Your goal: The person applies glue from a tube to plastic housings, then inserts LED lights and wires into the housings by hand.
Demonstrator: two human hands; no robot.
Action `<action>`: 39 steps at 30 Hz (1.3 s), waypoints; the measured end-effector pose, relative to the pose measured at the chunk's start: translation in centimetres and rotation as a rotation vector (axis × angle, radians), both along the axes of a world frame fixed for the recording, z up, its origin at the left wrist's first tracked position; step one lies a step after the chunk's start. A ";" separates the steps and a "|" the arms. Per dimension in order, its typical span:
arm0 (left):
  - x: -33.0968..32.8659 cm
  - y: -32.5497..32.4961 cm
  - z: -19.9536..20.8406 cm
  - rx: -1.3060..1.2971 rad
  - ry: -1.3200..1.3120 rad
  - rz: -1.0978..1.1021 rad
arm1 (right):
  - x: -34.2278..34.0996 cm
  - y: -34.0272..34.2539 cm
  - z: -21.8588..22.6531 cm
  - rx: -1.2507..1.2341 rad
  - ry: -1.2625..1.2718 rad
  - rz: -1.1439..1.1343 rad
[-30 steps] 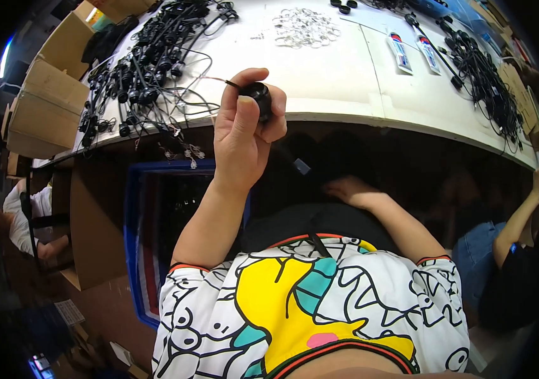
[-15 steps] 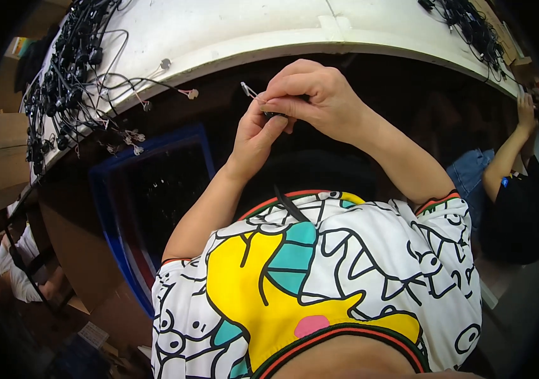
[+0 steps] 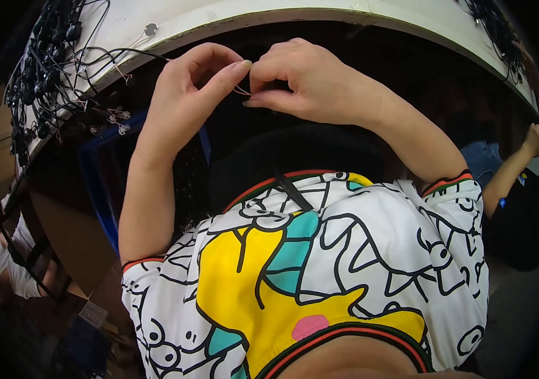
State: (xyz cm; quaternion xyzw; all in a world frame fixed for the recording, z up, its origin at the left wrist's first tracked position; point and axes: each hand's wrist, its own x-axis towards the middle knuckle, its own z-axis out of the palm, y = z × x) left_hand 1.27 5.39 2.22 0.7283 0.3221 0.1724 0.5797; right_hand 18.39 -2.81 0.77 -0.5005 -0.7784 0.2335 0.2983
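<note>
Both of my hands are raised close together just off the near edge of the table. My left hand [image 3: 193,88] is closed, thumb and forefinger pinched at the tips. My right hand [image 3: 310,79] is curled beside it, its thumb a little below the bent forefinger. Thin pinkish wires [image 3: 242,92] bow from the left fingertips to the right ones. Whatever else lies inside the fingers is hidden. A black cable [image 3: 115,50] on the table runs toward the back of my left hand; whether it touches the hand I cannot tell.
A tangle of black cables [image 3: 45,69] with small pale ends hangs over the left side of the white table [image 3: 219,16]. More cables [image 3: 497,31] lie far right. A blue bin [image 3: 96,189] stands below left. Another person's hand [image 3: 537,139] shows at right.
My left hand has moved up and left and turned, its fingers now arched. My right hand has shifted slightly left and up. The dark piece seen between them is out of sight.
</note>
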 end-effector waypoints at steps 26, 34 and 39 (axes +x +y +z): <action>1.4 -3.0 -5.1 0.613 -0.329 0.138 | 2.6 -2.3 -1.2 -0.680 0.742 -0.087; 1.5 -2.2 -4.5 1.016 -0.173 0.060 | 3.2 -2.1 -1.6 -0.744 0.763 -0.087; 1.4 -3.4 -3.7 0.485 -0.050 0.090 | 3.1 -2.1 -1.4 -0.682 0.750 -0.150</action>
